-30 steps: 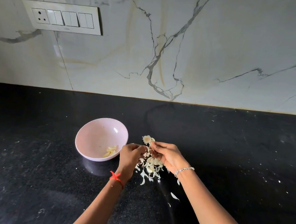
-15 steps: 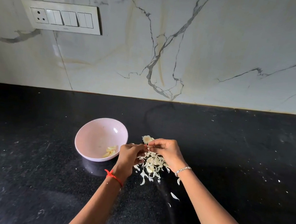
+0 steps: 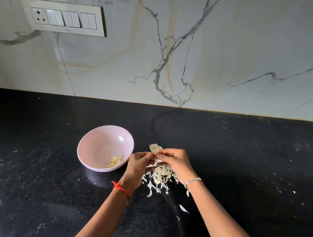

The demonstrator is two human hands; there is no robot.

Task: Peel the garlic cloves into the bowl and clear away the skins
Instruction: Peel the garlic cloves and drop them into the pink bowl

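A pale pink bowl (image 3: 104,145) stands on the black counter with several peeled garlic cloves (image 3: 115,161) low on its right side. Just right of the bowl, my left hand (image 3: 137,166) and my right hand (image 3: 173,160) meet above a heap of papery garlic skins (image 3: 160,175). The fingertips of both hands pinch a small garlic clove between them; most of it is hidden by the fingers. A garlic root base (image 3: 154,148) lies just behind my right fingertips. Loose skins (image 3: 183,208) lie nearer me.
The black granite counter (image 3: 37,191) runs wide to both sides, dusted with white flecks. A marble backsplash rises behind it, with a switch and socket plate (image 3: 64,17) at upper left.
Both hands stayed together over the skin heap. The right hand's fingertips rose slightly toward the root base, and the left hand's fingers shifted a little on the clove.
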